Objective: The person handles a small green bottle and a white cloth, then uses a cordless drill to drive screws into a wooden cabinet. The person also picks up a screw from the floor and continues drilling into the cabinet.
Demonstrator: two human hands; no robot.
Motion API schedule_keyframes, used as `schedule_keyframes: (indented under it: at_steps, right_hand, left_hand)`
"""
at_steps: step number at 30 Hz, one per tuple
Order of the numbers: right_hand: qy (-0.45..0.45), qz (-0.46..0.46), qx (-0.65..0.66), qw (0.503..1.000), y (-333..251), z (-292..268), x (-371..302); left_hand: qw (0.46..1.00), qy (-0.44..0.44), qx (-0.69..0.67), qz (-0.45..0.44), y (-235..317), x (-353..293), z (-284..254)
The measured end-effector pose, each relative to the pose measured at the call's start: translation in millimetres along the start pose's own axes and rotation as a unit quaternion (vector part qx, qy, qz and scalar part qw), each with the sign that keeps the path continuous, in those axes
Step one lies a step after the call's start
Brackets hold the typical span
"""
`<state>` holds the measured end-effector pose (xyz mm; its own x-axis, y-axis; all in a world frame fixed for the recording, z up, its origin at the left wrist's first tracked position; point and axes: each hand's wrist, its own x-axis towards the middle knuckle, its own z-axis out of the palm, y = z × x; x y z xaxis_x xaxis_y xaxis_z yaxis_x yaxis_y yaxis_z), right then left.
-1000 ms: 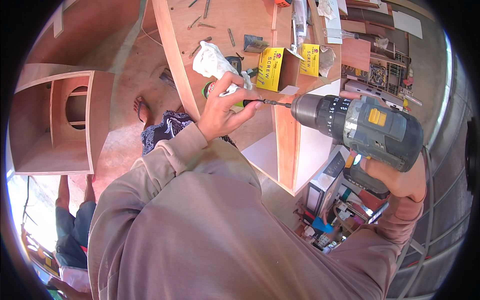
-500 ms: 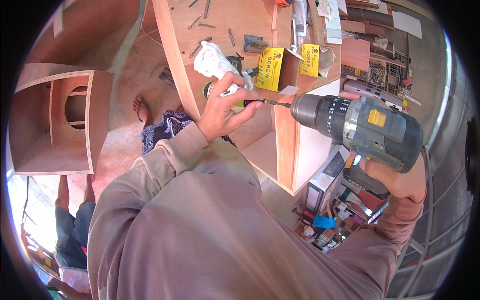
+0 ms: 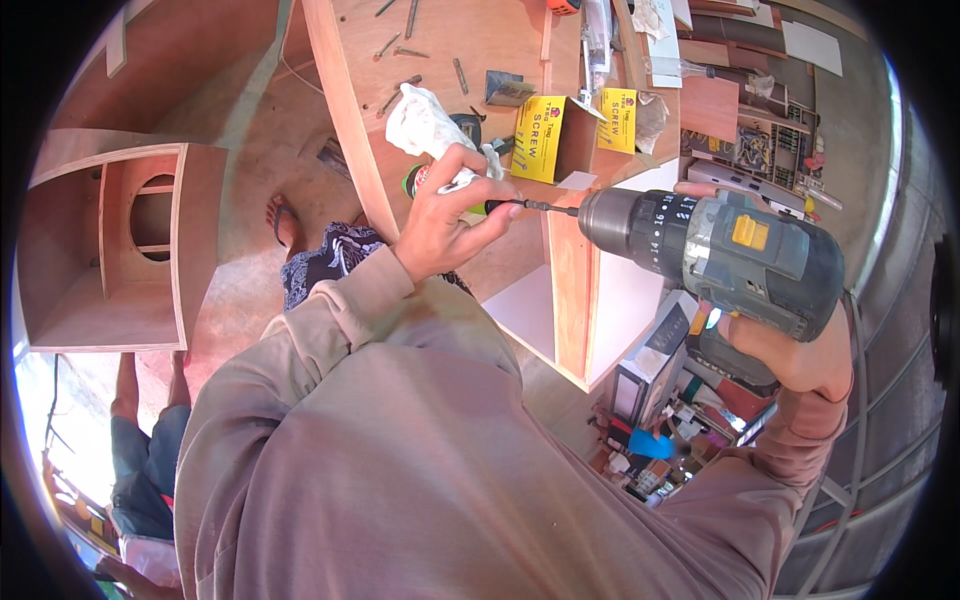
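My right hand (image 3: 775,350) is wrapped round the handle of a grey and black cordless drill (image 3: 745,250) with a yellow top piece, held level with its chuck to the left. A thin driver bit (image 3: 550,207) sticks out of the chuck. Thumb and forefinger of my left hand (image 3: 455,215) pinch the dark far end of that bit; whether a screw sits there I cannot tell. Just beyond those fingers lies a crumpled white cloth (image 3: 425,120) on the wooden bench (image 3: 480,30). A green and red round object (image 3: 414,180) is partly hidden behind my left hand.
Yellow screw boxes (image 3: 537,138), a tape measure (image 3: 466,124) and loose bolts (image 3: 412,50) lie on the bench. An open wooden cabinet (image 3: 180,250) stands at left. Below the drill are a long box (image 3: 655,355) and cluttered tools. Another person's legs (image 3: 150,430) show at lower left.
The drill has shifted very slightly left, toward my left hand. Both hands keep the same grip.
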<state>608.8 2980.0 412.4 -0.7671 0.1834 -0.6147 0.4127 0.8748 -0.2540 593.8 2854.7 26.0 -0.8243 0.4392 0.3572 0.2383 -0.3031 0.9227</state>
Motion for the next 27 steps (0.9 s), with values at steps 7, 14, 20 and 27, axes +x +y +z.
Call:
schedule_keyframes:
  at_steps: [7, 14, 20, 27]
  right_hand:
    - [0.004, 0.041, 0.021, 0.999, 0.7, 1.1, -2.5]
    - [0.005, 0.044, 0.019, 0.999, 0.0, 0.9, -1.0]
    - [0.006, 0.045, 0.029, 0.999, -4.2, 1.0, -0.3]
    - [-0.002, 0.064, 0.042, 0.997, -3.5, 0.4, -0.5]
  left_hand:
    - [1.0, 0.003, 0.001, 0.005, 0.1, 0.1, 0.6]
    - [1.0, 0.004, 0.003, 0.009, -0.5, 0.2, 0.4]
    - [1.0, 0.004, 0.002, 0.009, -0.9, -0.3, 0.5]
    - [1.0, 0.004, 0.009, 0.015, -1.7, 0.1, 0.4]
